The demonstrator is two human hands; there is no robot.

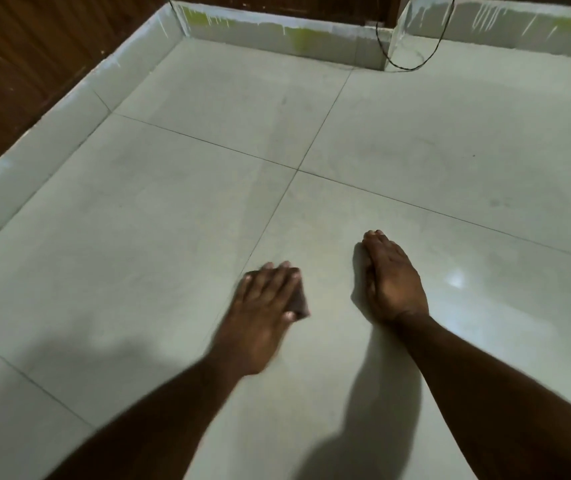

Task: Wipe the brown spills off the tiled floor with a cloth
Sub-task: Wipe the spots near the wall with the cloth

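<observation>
The left hand (263, 299) lies flat, fingers straight, pressing a small dark cloth (299, 303) onto the pale tiled floor (173, 220); soft and limp, it looks best driven by a spread palm. The right hand (393, 282) rests open on the tile, holding nothing.

L hand (263, 299) flat on cloth (299, 301), tiled floor (173, 202)

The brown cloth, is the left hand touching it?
Touching. The head view shows the left hand lying flat on top of the brown cloth, fingers straight, pressing it onto the tiled floor; only the cloth's right edge peeks out.
</observation>
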